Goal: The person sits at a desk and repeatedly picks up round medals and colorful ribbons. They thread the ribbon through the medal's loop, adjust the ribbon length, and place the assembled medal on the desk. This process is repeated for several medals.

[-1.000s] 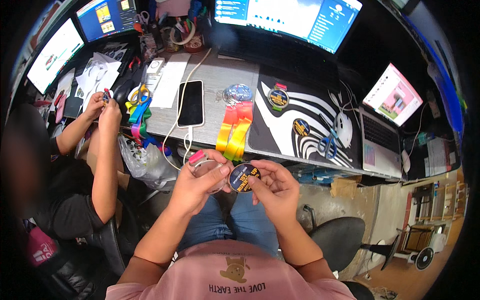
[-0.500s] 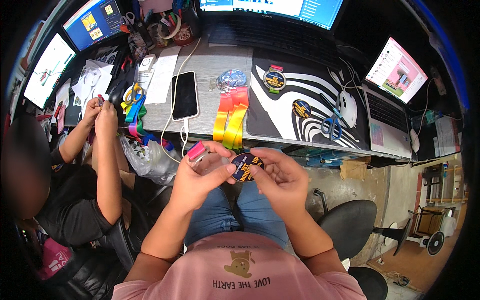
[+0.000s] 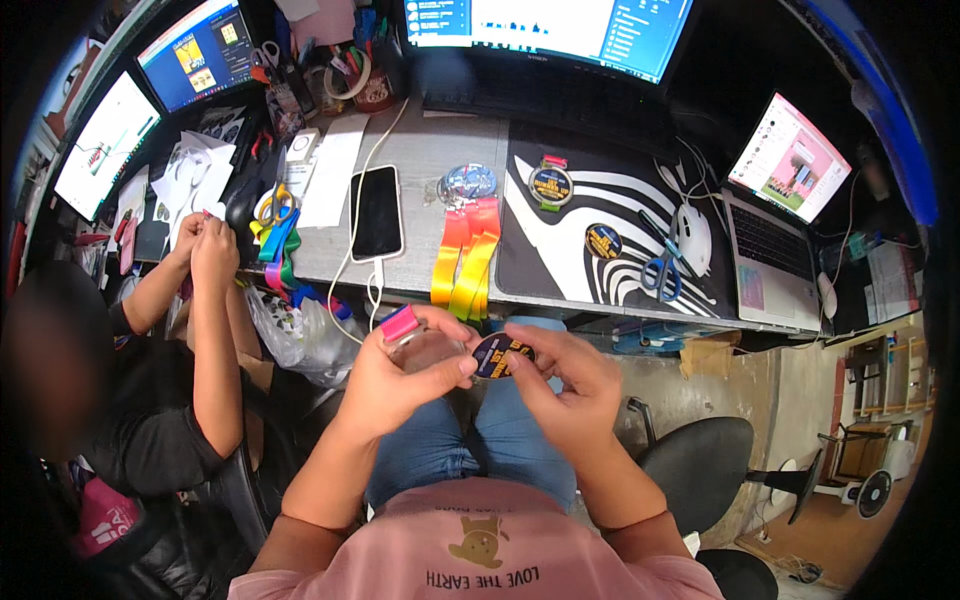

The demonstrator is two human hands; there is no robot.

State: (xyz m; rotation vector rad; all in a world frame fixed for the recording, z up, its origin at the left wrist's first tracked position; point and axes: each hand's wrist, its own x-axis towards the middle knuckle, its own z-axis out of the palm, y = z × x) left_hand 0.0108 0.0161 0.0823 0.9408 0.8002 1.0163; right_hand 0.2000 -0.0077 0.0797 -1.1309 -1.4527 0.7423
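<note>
Glossy dark round sticker [image 3: 497,355]; clear plastic disc [image 3: 425,350]; satin cloth ribbons [image 3: 466,262].

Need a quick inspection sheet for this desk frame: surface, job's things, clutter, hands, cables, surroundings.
Surface: grey desk with a black-and-white striped mat.
Job's things: dark round badge pinched between both hands; clear round piece with a pink tab in the left hand.
Clutter: phone, medal with rainbow ribbons, two more badges on the mat, blue scissors, yellow scissors.
Hands: left hand and right hand both closed on the pieces, above the lap.
Cables: white cable running to the phone.
Surroundings: monitors, laptop, a co-worker's hands on the left, black chair.
</note>
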